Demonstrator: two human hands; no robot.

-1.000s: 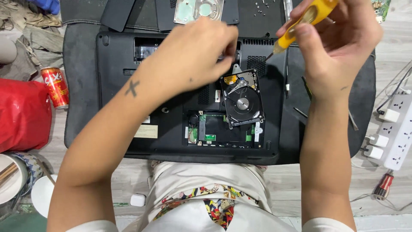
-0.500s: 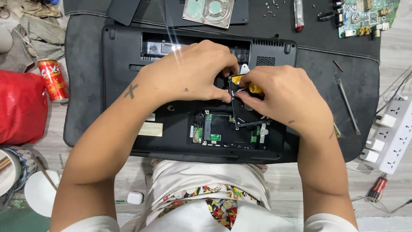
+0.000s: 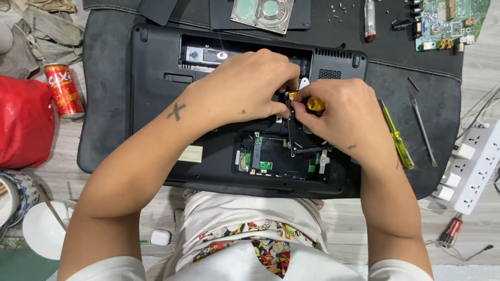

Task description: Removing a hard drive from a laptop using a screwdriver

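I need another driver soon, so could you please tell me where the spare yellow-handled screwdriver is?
In the head view, the yellow-handled screwdriver lies on the black mat, just right of the right hand, beside a thin metal tool.

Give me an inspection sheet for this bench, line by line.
Surface: black mat on pale floor.
Job's things: opened black laptop, underside up; yellow-handled screwdriver in right hand.
Clutter: bare drive, loose screws, green circuit board, second yellow screwdriver, red can.
Grippers: left hand pinches at the drive bracket.
Cables: white power strip.
Surroundings: red bag, white bowl.
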